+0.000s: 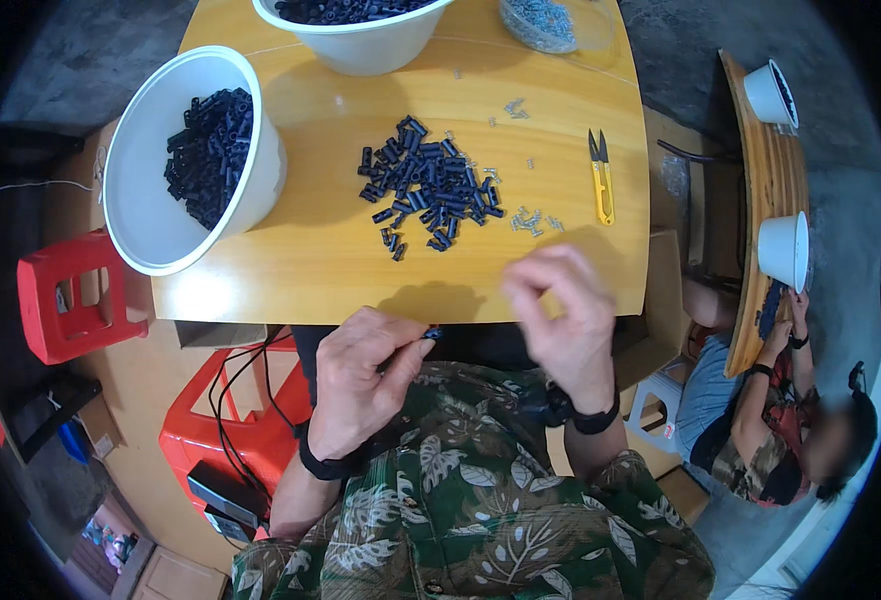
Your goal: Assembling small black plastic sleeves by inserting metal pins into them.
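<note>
Left hand (365, 370) pinches a dark plastic piece (433, 332).

Left hand (368, 368) pinches a small dark plastic piece (433, 332); blurred right hand (566, 310) hovers near tiny silvery clips (530, 221) on a yellow wood-grain table (320, 275).

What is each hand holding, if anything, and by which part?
Left hand: a small dark piece, pinched apparently near one end. Right hand: blurred, so I can't tell.

On your table (580, 100), connector housings (436, 180) lie between a left bucket (270, 165) and, rightward, thread snips (603, 190). Another bucket (375, 48) stands behind them.
</note>
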Demonstrator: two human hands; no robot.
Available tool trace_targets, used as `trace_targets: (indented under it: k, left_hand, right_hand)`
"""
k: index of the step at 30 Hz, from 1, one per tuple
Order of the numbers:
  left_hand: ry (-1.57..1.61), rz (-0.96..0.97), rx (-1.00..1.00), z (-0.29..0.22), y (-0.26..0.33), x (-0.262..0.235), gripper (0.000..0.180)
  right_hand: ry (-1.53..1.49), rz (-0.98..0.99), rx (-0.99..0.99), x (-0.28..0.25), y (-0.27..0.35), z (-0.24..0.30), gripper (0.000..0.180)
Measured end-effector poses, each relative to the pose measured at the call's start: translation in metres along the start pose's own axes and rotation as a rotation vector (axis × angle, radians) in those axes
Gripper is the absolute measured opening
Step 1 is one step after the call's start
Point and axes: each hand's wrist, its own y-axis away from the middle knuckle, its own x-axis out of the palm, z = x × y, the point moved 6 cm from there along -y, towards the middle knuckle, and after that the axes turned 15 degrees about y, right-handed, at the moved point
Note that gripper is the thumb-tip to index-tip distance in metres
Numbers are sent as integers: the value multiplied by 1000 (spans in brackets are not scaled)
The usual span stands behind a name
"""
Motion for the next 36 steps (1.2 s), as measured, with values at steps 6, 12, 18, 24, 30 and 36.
trace_targets:
  k: [6,12,18,24,30,36]
  left_hand:
    - [47,-94,-31,5,0,-7,12]
    - [30,-92,-1,5,0,-8,14]
    - [44,-91,14,4,2,-8,15]
    - [63,-83,47,-3,4,-9,13]
    - [158,-18,110,-13,2,-8,19]
    - [163,-29,154,-14,9,-12,20]
  right_hand:
    - [145,-133,188,-8,-6,-54,10]
    - [225,-71,138,3,-11,-58,11]
    - [312,-28,67,5,-10,-56,10]
    - [-644,169,371,15,18,-34,8]
    - [-823,464,311,22,20,5,10]
    - [-588,660,90,26,7,32,10]
